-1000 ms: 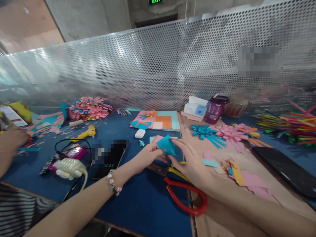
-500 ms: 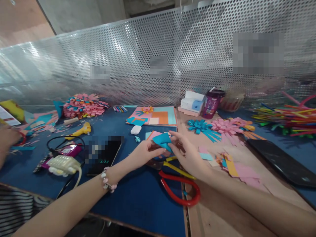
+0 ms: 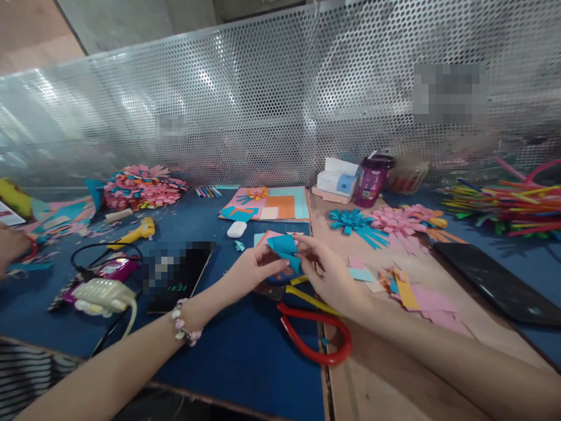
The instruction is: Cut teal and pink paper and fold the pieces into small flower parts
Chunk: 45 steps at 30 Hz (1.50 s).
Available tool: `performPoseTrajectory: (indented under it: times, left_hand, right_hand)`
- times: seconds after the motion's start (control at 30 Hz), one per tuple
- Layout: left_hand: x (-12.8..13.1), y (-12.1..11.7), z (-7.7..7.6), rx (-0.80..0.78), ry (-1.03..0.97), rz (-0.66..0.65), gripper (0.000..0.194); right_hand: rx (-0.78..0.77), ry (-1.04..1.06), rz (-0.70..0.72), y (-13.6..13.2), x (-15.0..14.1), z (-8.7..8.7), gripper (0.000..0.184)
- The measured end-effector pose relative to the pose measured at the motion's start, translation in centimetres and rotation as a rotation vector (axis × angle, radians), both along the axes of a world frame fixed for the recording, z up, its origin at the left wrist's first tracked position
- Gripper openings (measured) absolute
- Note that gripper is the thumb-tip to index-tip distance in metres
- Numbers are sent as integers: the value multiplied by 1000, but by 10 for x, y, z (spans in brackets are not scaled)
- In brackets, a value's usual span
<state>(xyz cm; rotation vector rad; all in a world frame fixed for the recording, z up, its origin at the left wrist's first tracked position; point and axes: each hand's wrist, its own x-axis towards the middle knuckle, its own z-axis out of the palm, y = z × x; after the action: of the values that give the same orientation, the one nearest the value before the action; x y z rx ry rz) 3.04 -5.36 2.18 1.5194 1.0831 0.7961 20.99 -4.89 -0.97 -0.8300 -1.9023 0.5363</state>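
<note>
Both my hands meet over the middle of the blue table [image 3: 245,362] and pinch a folded piece of teal paper [image 3: 284,248]. My left hand [image 3: 254,269], with a bead bracelet on its wrist, grips the paper's left edge. My right hand [image 3: 326,272] holds its right side with thumb and fingers closed. Just below the hands lie scissors with large red handles [image 3: 315,336] and yellow blades.
A phone [image 3: 177,275], a white charger [image 3: 103,295] with cables and a yellow glue gun [image 3: 134,233] lie left. Coloured paper sheets [image 3: 272,204], paper flowers [image 3: 377,225], a tissue pack [image 3: 337,181], a purple cup [image 3: 371,181] and straws [image 3: 508,207] lie behind and right. Another person's hand [image 3: 9,245] is far left.
The teal paper has come down a little and been folded smaller between my fingers. The view has tilted slightly downward and leftward.
</note>
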Motion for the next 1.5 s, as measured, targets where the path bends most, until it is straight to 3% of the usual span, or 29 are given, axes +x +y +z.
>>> performPoseTrajectory:
  times: [0.13,0.3,0.53,0.77,1.2,1.5]
  left_hand:
    - [-2,4,-5,80,-33,33,37]
    - [-1,6,-11,63,-118,78,37]
    - [1,7,-11,97,-196,81,36]
    - [0,9,-14,49,-242,87,46]
    - [0,11,-14,1,-246,110,39]
    - [-6,12,-11,121,-119,189,42]
  right_hand:
    - [-36,14,-10,-1,1,1,33]
    - [-90,18,16,-5,1,5,34]
    - [-222,79,72,3,-3,4,52]
    - [-410,138,198,10,-3,4,25]
    - [-458,130,165,9,-2,10,18]
    - [-491,115,173,10,-1,7,18]
